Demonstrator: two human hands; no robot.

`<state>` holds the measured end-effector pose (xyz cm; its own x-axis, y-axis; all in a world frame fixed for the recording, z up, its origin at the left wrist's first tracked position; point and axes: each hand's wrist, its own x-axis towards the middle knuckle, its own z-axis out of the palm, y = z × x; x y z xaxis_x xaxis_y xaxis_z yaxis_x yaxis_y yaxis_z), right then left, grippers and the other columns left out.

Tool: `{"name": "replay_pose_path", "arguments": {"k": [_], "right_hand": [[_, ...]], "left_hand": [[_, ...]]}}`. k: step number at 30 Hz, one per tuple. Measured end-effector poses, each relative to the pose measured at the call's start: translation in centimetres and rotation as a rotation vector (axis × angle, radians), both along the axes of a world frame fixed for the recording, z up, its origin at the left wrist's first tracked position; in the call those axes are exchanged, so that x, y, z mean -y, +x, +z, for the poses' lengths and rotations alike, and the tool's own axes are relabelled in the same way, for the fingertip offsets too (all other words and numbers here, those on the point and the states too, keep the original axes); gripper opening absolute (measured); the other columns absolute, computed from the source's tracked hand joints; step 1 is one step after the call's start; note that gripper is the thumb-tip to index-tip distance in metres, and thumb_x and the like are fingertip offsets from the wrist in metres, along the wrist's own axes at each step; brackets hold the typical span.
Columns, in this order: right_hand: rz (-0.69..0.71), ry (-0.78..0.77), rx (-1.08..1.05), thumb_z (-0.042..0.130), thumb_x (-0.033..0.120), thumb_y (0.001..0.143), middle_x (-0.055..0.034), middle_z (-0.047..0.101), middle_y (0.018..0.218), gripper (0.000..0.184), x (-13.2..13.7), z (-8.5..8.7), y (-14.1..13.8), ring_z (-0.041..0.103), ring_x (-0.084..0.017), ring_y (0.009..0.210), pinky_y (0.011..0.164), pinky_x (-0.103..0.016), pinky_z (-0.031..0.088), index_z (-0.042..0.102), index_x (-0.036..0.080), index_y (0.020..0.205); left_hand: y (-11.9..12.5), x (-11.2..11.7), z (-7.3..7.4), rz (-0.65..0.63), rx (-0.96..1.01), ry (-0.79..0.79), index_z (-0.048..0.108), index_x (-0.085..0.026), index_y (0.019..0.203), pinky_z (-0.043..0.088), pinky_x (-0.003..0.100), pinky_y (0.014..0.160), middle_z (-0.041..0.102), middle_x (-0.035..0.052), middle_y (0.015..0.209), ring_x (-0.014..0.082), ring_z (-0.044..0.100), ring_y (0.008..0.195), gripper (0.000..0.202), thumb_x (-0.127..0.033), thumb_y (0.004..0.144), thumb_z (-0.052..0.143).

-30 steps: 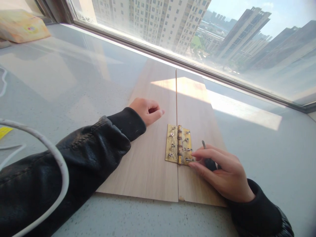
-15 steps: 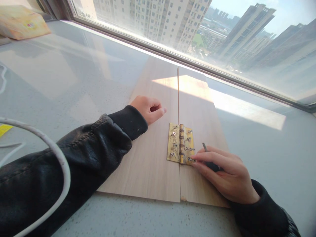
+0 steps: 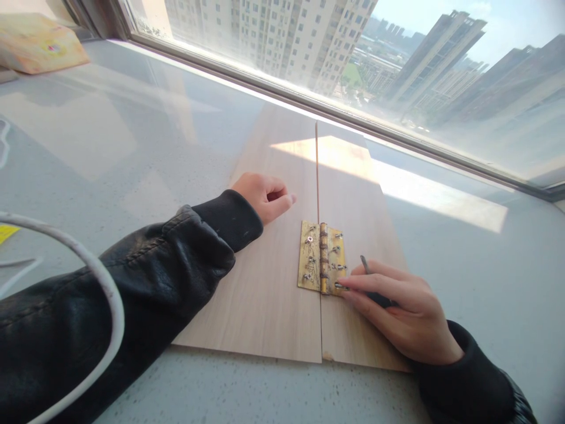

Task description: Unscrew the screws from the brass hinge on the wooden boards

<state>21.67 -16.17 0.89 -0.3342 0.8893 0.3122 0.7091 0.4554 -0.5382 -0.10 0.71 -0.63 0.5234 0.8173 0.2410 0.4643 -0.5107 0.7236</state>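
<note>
A brass hinge (image 3: 323, 259) lies open across the seam between the left wooden board (image 3: 260, 306) and the right wooden board (image 3: 353, 194). Several screws stand in its holes, some of them tilted. At the lower right hole, my right hand (image 3: 404, 306) pinches a screw (image 3: 341, 286) between thumb and forefinger. A screwdriver (image 3: 378, 298) with a dark handle is tucked under the same fingers, its metal shaft poking up; the rest is hidden. My left hand (image 3: 265, 197) rests curled on the left board, above and left of the hinge, with nothing visible in it.
A white cable (image 3: 115, 312) loops across the left foreground, over my left sleeve. The speckled white counter (image 3: 212, 383) carries the boards. Behind runs a window frame (image 3: 282, 100). An orange-and-cream package (image 3: 42, 44) sits at the far left corner, and a yellow item (image 3: 6, 232) at the left edge.
The view has shifted very slightly. Both hands keep their places, the right one still pinching the screw at the hinge's lower right hole.
</note>
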Motion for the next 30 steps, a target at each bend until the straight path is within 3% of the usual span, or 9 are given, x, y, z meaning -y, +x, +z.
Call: {"name": "replay_pose_path", "arguments": {"k": [5, 9, 13, 16, 21, 25, 30], "right_hand": [[-0.029, -0.004, 0.01, 0.066, 0.011, 0.079, -0.002, 0.065, 0.079, 0.012, -0.1, -0.1, -0.1, 0.062, -0.011, 0.068, 0.059, -0.021, 0.05, 0.064, 0.02, 0.087], [-0.086, -0.056, -0.03, 0.066, 0.015, 0.08, -0.0011, 0.061, 0.08, 0.019, 0.3, -0.2, 0.1, 0.058, -0.011, 0.064, 0.057, -0.024, 0.048, 0.062, 0.023, 0.097], [-0.293, -0.138, -0.432, 0.058, 0.017, 0.083, -0.0038, 0.056, 0.102, 0.022, 0.8, 0.0, 0.4, 0.054, -0.011, 0.067, 0.057, -0.027, 0.046, 0.054, 0.026, 0.103], [-0.351, -0.221, -0.623, 0.061, 0.016, 0.08, -0.0051, 0.053, 0.118, 0.031, 0.7, 0.3, 0.7, 0.051, -0.009, 0.063, 0.052, -0.025, 0.042, 0.046, 0.029, 0.104], [-0.428, -0.295, -0.56, 0.065, 0.023, 0.08, -0.008, 0.059, 0.121, 0.033, 0.4, 0.6, 1.1, 0.06, -0.011, 0.061, 0.055, -0.028, 0.049, 0.038, 0.029, 0.099], [-0.573, -0.295, -0.47, 0.069, 0.033, 0.076, -0.0084, 0.06, 0.121, 0.032, 0.3, 0.3, 1.8, 0.06, -0.01, 0.059, 0.055, -0.027, 0.051, 0.044, 0.026, 0.095], [-0.642, -0.314, -0.386, 0.074, 0.034, 0.068, -0.0047, 0.062, 0.101, 0.047, 0.3, 0.0, 2.8, 0.061, -0.014, 0.073, 0.062, -0.025, 0.051, 0.048, 0.026, 0.106]], "left_hand": [[0.0, 0.0, 0.0, -0.005, -0.003, 0.008, 0.046, -0.015, 0.05, 0.026, 0.024, 0.05, 0.034, -0.006, 0.044, 0.0067, 0.031, 0.046, 0.033, -0.033, 0.077, 0.055], [0.0, 0.1, 0.1, 0.0, -0.008, -0.001, 0.046, -0.015, 0.05, 0.027, 0.024, 0.051, 0.034, -0.0058, 0.045, 0.0068, 0.032, 0.046, 0.033, -0.033, 0.077, 0.054], [0.0, 0.1, 0.0, 0.001, -0.006, -0.008, 0.048, -0.015, 0.051, 0.027, 0.024, 0.05, 0.035, -0.0056, 0.045, 0.007, 0.033, 0.046, 0.032, -0.034, 0.077, 0.054], [0.0, 0.1, 0.0, 0.0, -0.008, -0.01, 0.047, -0.015, 0.05, 0.026, 0.024, 0.05, 0.034, -0.0058, 0.044, 0.0068, 0.032, 0.045, 0.033, -0.034, 0.077, 0.055], [0.0, 0.0, 0.1, -0.005, -0.006, -0.007, 0.046, -0.015, 0.05, 0.026, 0.024, 0.05, 0.034, -0.006, 0.044, 0.0067, 0.032, 0.045, 0.033, -0.032, 0.077, 0.055], [0.0, 0.2, 0.2, -0.005, -0.009, -0.011, 0.047, -0.015, 0.051, 0.026, 0.025, 0.05, 0.034, -0.006, 0.045, 0.0068, 0.032, 0.046, 0.033, -0.032, 0.078, 0.055], [-0.1, 0.7, 0.4, 0.0, 0.026, 0.0, 0.048, -0.014, 0.054, 0.026, 0.025, 0.052, 0.033, -0.0061, 0.048, 0.0069, 0.032, 0.048, 0.031, -0.029, 0.08, 0.055]]}}
